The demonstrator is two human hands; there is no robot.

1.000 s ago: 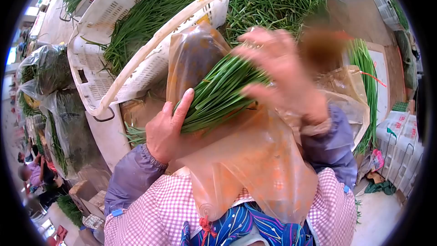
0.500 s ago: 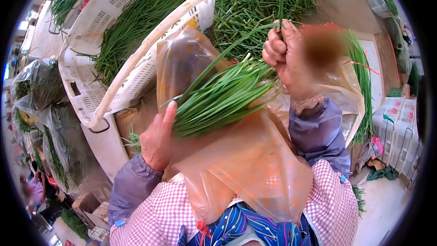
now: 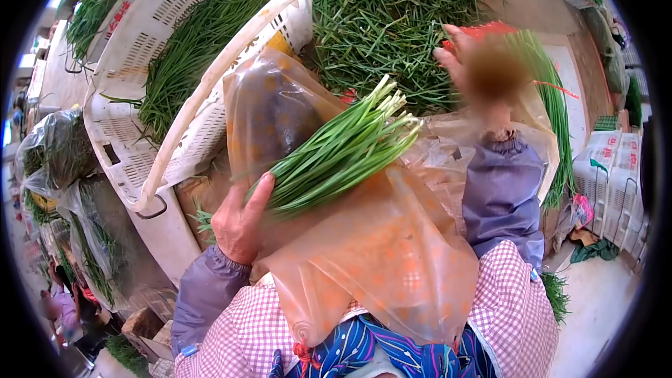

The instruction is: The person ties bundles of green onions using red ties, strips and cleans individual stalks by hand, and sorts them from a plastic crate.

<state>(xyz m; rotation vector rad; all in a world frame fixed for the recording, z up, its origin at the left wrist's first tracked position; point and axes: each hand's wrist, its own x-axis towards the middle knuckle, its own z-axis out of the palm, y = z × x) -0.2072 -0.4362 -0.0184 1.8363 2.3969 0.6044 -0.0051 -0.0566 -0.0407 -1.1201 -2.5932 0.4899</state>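
Observation:
A bunch of green chives [image 3: 336, 154] lies slanted across the lap, its pale cut ends up and to the right. My left hand [image 3: 241, 220] is closed round the lower left end of the bunch, thumb on top. My right hand [image 3: 465, 63] is raised at the upper right, beside some red ties [image 3: 490, 29]; a brown blur covers much of it. Its visible fingers are apart, but whether they touch the red ties or hold anything is not clear. An orange-tinted plastic sheet [image 3: 371, 245] covers the lap under the bunch.
A white basket [image 3: 129, 126] with chives stands at the upper left. Loose greens [image 3: 392, 28] are heaped at top centre. More long chives [image 3: 556, 119] hang at the right, near white crates [image 3: 612, 189]. Bagged greens [image 3: 63, 147] and a distant person [image 3: 66, 308] are at the left.
My right hand has moved up and right, away from the bunch; the long blade it held half a second ago is no longer seen. My left hand stays on the bunch.

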